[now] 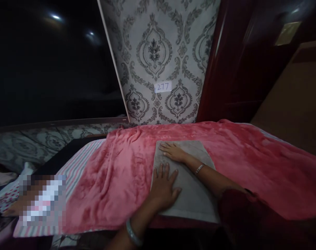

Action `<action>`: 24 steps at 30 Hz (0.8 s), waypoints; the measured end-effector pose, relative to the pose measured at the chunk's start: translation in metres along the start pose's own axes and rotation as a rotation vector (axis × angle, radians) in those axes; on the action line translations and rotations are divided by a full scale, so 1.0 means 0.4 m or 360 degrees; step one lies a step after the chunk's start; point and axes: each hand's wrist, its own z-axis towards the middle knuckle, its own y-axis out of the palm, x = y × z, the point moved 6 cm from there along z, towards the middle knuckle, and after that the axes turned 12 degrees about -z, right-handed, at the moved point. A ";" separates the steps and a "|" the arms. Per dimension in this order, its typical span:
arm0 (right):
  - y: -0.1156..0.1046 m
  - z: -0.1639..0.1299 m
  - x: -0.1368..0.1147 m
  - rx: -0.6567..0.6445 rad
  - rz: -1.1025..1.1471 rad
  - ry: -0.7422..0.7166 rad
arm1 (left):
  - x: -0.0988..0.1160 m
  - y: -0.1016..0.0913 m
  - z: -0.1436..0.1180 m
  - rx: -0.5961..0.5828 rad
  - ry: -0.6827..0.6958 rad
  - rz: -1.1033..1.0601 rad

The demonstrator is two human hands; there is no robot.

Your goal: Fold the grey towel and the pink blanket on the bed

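A grey cloth, roughly rectangular and lying flat, rests on a pink plush blanket. My left hand lies on the cloth's left part with its fingers spread, a bangle on that wrist. Farther back, my right hand presses flat near the cloth's far left corner, fingers stretched out. A thin bracelet sits on the right wrist. Neither hand grips anything. The cloth's right edge is partly hidden under my right forearm.
Under the blanket a striped sheet shows at the left. A large dark screen stands at the back left. Patterned wallpaper bears a paper label reading 277. A dark red door frame and a brown board stand at right.
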 end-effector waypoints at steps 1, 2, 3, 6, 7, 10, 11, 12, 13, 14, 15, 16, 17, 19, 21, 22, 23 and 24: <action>0.006 0.009 0.006 0.0011 -0.0013 -0.0016 | -0.001 0.005 -0.009 0.0022 0.0028 -0.0027; 0.010 0.019 0.014 0.0020 -0.0017 -0.0013 | -0.002 0.009 -0.016 0.0045 0.0056 -0.0053; 0.013 0.029 0.023 0.0022 -0.0019 0.0003 | -0.004 0.012 -0.021 0.0063 0.0075 -0.0076; 0.020 0.059 0.042 -0.0006 -0.0033 0.0075 | -0.011 0.018 -0.025 0.0079 0.0087 -0.0116; 0.023 0.068 0.046 -0.0018 -0.0034 0.0098 | -0.012 0.019 -0.026 0.0073 0.0088 -0.0125; 0.032 0.085 0.052 -0.0014 -0.0019 0.0138 | -0.010 0.021 -0.037 0.0047 0.0092 -0.0147; 0.034 0.086 0.054 0.0001 -0.0015 0.0142 | -0.008 0.023 -0.045 0.0039 0.0090 -0.0151; 0.036 0.086 0.055 0.0016 -0.0016 0.0144 | -0.006 0.025 -0.053 0.0033 0.0089 -0.0155; 0.036 0.086 0.055 0.0030 -0.0022 0.0145 | -0.003 0.027 -0.063 0.0031 0.0088 -0.0156; 0.035 0.084 0.055 0.0038 -0.0030 0.0146 | 0.000 0.029 -0.072 0.0033 0.0084 -0.0152; 0.032 0.082 0.053 0.0038 -0.0039 0.0148 | 0.003 0.030 -0.080 0.0040 0.0079 -0.0142; 0.027 0.080 0.051 0.0029 -0.0047 0.0155 | 0.007 0.032 -0.087 0.0050 0.0071 -0.0128; 0.021 0.077 0.047 0.0015 -0.0054 0.0169 | 0.010 0.032 -0.093 0.0063 0.0062 -0.0111; 0.006 0.066 0.036 -0.0013 -0.0067 0.0212 | 0.014 0.032 -0.100 0.0099 0.0051 -0.0079; -0.005 0.044 0.014 -0.0022 -0.0072 0.0213 | 0.014 0.029 -0.104 0.0155 0.0073 -0.0072; -0.007 0.026 -0.003 -0.0014 -0.0061 0.0170 | 0.012 0.026 -0.105 0.0199 0.0099 -0.0088; -0.005 0.002 -0.026 -0.0003 -0.0039 0.0096 | 0.009 0.021 -0.107 0.0263 0.0136 -0.0127; 0.000 -0.028 -0.053 0.0006 -0.0010 0.0003 | 0.004 0.012 -0.109 0.0348 0.0186 -0.0190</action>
